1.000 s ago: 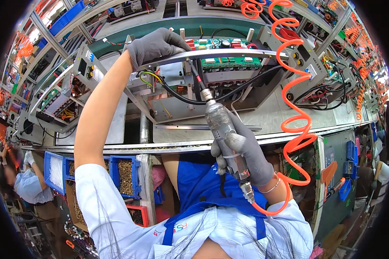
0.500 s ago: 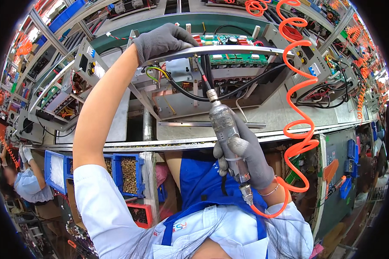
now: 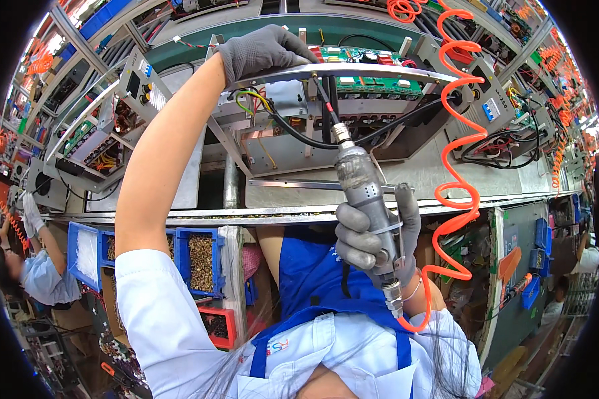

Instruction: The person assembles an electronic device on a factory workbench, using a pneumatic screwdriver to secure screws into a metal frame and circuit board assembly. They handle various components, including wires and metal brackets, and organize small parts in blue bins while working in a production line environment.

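Above the bench, my right hand [image 3: 363, 239] in a grey glove has its fingers wrapped round a pneumatic screwdriver [image 3: 361, 169]. Its long bit slants up and away, the tip meeting the front of a curved-looking metal bar [image 3: 373, 70]. My gloved left hand [image 3: 263, 52] is closed over the left part of this bar, fingertips lying along its top edge. The bar runs across an open equipment chassis [image 3: 279, 147] holding a green circuit board [image 3: 373, 85], black cables and a yellow-green wire. Any screw under the bit is too small to make out.
An orange coiled air hose [image 3: 469, 193] hangs right of the chassis and joins the screwdriver's base. A loose metal strip [image 3: 299, 185] lies along the bench's near side. Similar units stand left [image 3: 140, 86] and right [image 3: 489, 103]. Blue bins [image 3: 218, 266] hold small brass-coloured parts. A co-worker [image 3: 46, 276] is at far left.
My right hand has shifted its grip, fingers now curled across the screwdriver's front. The tool has moved slightly right and up, its tip still at the bar. My left hand stays on the bar.
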`<action>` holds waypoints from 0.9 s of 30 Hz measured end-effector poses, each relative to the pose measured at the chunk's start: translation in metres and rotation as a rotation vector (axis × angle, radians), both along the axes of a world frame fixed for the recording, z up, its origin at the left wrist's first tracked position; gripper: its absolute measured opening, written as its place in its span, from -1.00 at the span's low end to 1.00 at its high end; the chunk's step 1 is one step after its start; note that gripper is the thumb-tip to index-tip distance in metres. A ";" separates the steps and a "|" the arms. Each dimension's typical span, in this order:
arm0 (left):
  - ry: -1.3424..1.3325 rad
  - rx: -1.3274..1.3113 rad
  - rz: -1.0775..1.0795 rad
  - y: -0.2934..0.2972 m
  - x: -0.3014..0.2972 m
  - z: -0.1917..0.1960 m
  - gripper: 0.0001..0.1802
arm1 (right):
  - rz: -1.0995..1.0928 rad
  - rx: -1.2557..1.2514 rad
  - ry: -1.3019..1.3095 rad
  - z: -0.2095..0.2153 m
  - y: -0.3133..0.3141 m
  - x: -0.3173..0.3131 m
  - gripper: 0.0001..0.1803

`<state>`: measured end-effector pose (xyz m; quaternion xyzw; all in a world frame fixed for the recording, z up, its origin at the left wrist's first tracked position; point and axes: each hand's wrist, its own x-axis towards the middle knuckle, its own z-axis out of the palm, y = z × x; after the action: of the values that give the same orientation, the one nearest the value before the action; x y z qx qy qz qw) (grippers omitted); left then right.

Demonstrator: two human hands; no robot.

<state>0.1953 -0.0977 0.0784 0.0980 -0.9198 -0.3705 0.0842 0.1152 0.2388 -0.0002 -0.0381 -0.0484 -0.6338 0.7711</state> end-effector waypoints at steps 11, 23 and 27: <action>-0.007 0.108 -0.005 -0.001 0.000 -0.003 -0.66 | -0.176 0.119 0.476 0.010 0.003 0.023 -0.38; -0.004 0.210 0.005 -0.002 0.005 -0.003 -0.59 | -0.125 0.197 0.455 0.021 -0.003 0.033 -0.50; -0.023 0.292 0.003 -0.005 0.008 -0.006 -0.61 | -0.162 0.229 0.451 0.026 -0.005 0.039 -0.51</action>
<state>0.2031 -0.1029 0.0721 0.1148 -0.8570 -0.4989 0.0592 0.1541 0.2334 0.0259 -0.0946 0.2001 -0.6701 0.7085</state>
